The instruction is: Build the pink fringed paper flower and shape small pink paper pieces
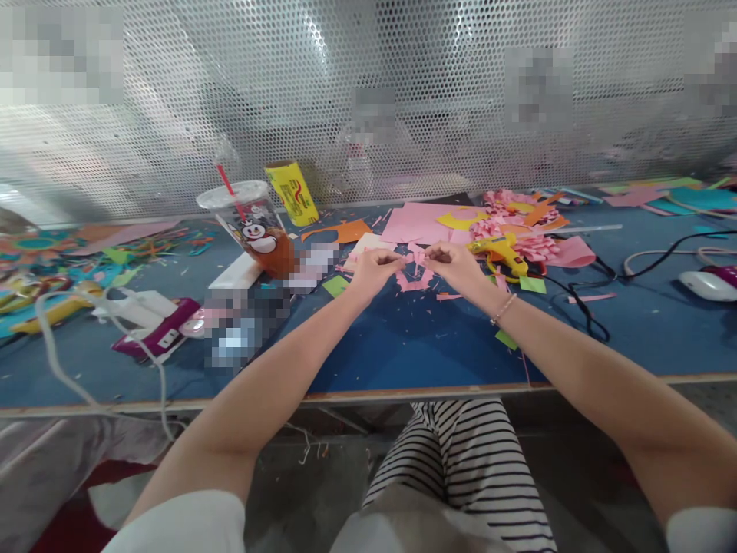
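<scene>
Both hands meet over the middle of the blue table. My left hand [377, 270] pinches one side of a small pink paper piece [415, 259], and my right hand [454, 265] pinches its other side. Cut pink scraps [413, 283] lie just below the fingertips. Behind them is a large pink sheet [418, 223] with a yellow paper ring [461, 219] at its right. A yellow glue gun [500, 252] rests right of my right hand, beside fringed pink paper flowers [533, 242].
On the left stand a tilted plastic cup [262, 234] with a red straw and a yellow tube [292, 192]. A purple power strip [158, 330] with white cables lies at front left. Black cables [581, 303] cross the right side. A perforated metal screen [426, 100] rises behind.
</scene>
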A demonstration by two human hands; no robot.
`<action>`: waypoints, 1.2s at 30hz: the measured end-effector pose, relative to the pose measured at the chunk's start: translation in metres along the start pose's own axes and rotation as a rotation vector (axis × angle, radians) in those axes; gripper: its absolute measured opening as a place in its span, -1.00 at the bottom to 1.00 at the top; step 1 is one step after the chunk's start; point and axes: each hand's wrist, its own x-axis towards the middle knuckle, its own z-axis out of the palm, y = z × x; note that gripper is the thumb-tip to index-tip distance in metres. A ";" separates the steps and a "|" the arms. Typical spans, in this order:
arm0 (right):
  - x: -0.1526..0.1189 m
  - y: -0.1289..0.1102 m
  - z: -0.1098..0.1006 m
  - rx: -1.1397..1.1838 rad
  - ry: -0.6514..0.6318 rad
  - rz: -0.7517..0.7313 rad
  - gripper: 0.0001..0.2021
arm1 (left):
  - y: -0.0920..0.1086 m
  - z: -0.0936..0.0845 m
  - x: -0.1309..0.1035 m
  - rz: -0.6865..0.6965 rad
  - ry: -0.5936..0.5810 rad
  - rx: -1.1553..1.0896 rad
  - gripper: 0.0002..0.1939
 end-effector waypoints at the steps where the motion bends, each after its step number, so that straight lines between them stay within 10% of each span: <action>1: 0.000 0.000 0.000 -0.004 0.007 0.006 -0.86 | 0.000 0.000 0.000 0.002 0.000 -0.002 -0.81; 36: -0.002 -0.003 -0.002 -0.014 0.047 0.067 -0.87 | 0.003 0.004 -0.003 -0.050 -0.056 -0.148 -0.78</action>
